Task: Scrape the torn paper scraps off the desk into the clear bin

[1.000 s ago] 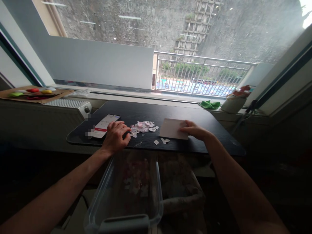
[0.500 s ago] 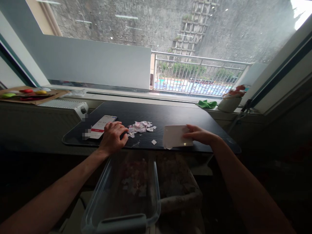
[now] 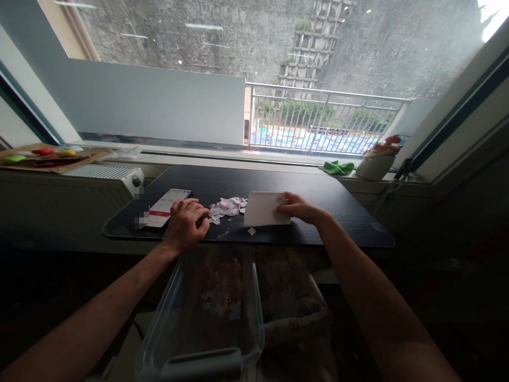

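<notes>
A pile of small pink and white paper scraps lies on the black table. My right hand holds a white card flat against the table, its left edge at the pile. My left hand rests curled on the table just left of the scraps, touching their edge. One loose scrap lies near the front edge, below the card. A clear plastic bin with scraps inside sits below the table's front edge.
A phone with a lit screen lies left of my left hand. A white heater, a cardboard tray with coloured items, a green cloth and a white pot line the window sill.
My right hand slid the white card toward the front edge, gathering loose scraps, and then left up to the pile. My left hand stayed in place.
</notes>
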Tool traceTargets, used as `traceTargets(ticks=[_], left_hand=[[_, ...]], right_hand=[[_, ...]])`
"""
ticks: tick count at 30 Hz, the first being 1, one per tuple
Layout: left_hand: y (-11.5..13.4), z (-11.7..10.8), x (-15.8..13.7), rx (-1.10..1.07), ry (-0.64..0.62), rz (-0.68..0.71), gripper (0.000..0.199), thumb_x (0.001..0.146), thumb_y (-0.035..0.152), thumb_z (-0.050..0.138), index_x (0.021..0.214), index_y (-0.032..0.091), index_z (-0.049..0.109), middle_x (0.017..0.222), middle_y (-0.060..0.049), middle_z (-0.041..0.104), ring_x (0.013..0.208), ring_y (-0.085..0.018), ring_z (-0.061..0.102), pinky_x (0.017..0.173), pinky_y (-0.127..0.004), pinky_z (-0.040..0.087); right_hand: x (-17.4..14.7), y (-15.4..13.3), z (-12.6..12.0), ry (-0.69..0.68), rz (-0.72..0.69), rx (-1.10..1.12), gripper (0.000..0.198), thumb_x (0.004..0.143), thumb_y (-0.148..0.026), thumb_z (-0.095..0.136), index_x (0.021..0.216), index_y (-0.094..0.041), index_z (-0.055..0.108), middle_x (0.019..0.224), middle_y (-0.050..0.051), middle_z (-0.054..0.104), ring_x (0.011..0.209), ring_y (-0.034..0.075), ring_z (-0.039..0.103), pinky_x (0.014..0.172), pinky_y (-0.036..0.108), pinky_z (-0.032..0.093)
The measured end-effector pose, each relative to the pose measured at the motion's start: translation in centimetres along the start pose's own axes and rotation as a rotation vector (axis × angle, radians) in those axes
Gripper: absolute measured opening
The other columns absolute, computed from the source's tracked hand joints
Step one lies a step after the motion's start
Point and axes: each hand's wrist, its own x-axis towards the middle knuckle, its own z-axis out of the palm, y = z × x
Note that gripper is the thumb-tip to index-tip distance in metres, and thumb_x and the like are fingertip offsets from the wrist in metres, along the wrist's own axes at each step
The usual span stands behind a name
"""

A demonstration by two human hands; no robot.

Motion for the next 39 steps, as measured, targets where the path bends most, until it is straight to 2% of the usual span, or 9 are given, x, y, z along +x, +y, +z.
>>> traceTargets(ticks=[4,9,17,22,26,27,30,34,39], left_hand=[[0.0,0.0,0.0,0.000,0.000,0.004,0.021,0.081,0.029,0.047,0.085,0.022,0.066,0.093,-0.007,0.071,0.112,-0.031,0.056,0.104,-0.052,0.033],[0.1,-0.1,0.1,-0.003,-0.005,-0.003,0.020,0.080,0.028,0.047,0.085,0.024,0.066,0.092,-0.006,0.071,0.112,-0.030,0.056,0.104,-0.051,0.033],[-0.1,0.0,0.0,-0.007,0.004,0.004,0.020,0.080,0.028,0.047,0.085,0.024,0.066,0.092,-0.006,0.071,0.112,-0.031,0.056,0.104,-0.052,0.033],[-0.1,0.1,0.0,0.004,0.007,0.006,0.021,0.080,0.027,0.047,0.085,0.023,0.067,0.091,-0.007,0.071,0.112,-0.031,0.056,0.103,-0.052,0.034],[0.1,0.2,-0.1,-0.002,0.009,0.008,0.022,0.081,0.026,0.047,0.086,0.022,0.068,0.091,-0.008,0.070,0.111,-0.031,0.056,0.103,-0.053,0.034],[0.2,0.2,-0.1,-0.008,0.013,0.002,0.021,0.081,0.026,0.047,0.085,0.022,0.068,0.090,-0.007,0.070,0.111,-0.031,0.056,0.103,-0.053,0.034],[0.3,0.1,-0.2,-0.023,0.031,-0.004,0.019,0.081,0.024,0.048,0.086,0.023,0.067,0.090,-0.006,0.070,0.110,-0.030,0.057,0.103,-0.054,0.034],[0.3,0.4,-0.4,-0.028,0.058,0.006,0.019,0.080,0.021,0.050,0.087,0.024,0.067,0.090,-0.006,0.070,0.109,-0.030,0.057,0.104,-0.054,0.034],[0.0,0.9,-0.5,-0.022,0.061,0.007,0.020,0.080,0.020,0.048,0.089,0.022,0.066,0.092,-0.005,0.070,0.109,-0.029,0.057,0.105,-0.055,0.033]], right_hand=[[0.7,-0.2,0.0,-0.066,0.057,-0.029,0.032,0.055,-0.014,0.077,0.079,-0.019,0.058,0.073,-0.003,0.065,0.063,0.011,0.059,0.052,0.019,0.047],[-0.2,-0.7,-0.9,-0.142,0.126,-0.075,0.031,0.052,-0.014,0.080,0.076,-0.017,0.062,0.071,-0.002,0.066,0.062,0.012,0.060,0.049,0.020,0.045],[-2.1,-0.2,-1.9,-0.155,0.095,-0.061,0.033,0.054,-0.020,0.081,0.080,-0.018,0.062,0.077,-0.002,0.068,0.068,0.012,0.062,0.057,0.020,0.049],[-5.1,-0.8,-3.6,-0.066,0.023,-0.127,0.029,0.059,-0.021,0.078,0.081,-0.017,0.060,0.077,-0.001,0.069,0.067,0.013,0.062,0.057,0.022,0.049],[-5.6,-0.1,-4.0,0.206,-0.083,-0.216,0.033,0.058,-0.026,0.078,0.081,-0.019,0.057,0.067,-0.003,0.065,0.058,0.013,0.061,0.051,0.023,0.047],[-5.3,0.2,-3.8,0.282,-0.112,-0.227,0.033,0.057,-0.028,0.078,0.081,-0.020,0.056,0.065,-0.003,0.065,0.057,0.014,0.062,0.050,0.024,0.048],[-3.6,1.2,-2.3,0.359,-0.161,-0.145,0.036,0.059,-0.031,0.077,0.084,-0.021,0.053,0.068,0.000,0.069,0.064,0.019,0.069,0.058,0.031,0.054],[-1.4,1.4,0.4,0.364,-0.249,-0.036,0.037,0.062,-0.034,0.073,0.089,-0.023,0.051,0.075,0.002,0.072,0.071,0.021,0.072,0.069,0.036,0.058],[-0.6,1.2,3.2,0.362,-0.273,0.058,0.035,0.064,-0.037,0.070,0.090,-0.022,0.051,0.069,0.002,0.071,0.066,0.022,0.071,0.063,0.037,0.058]])
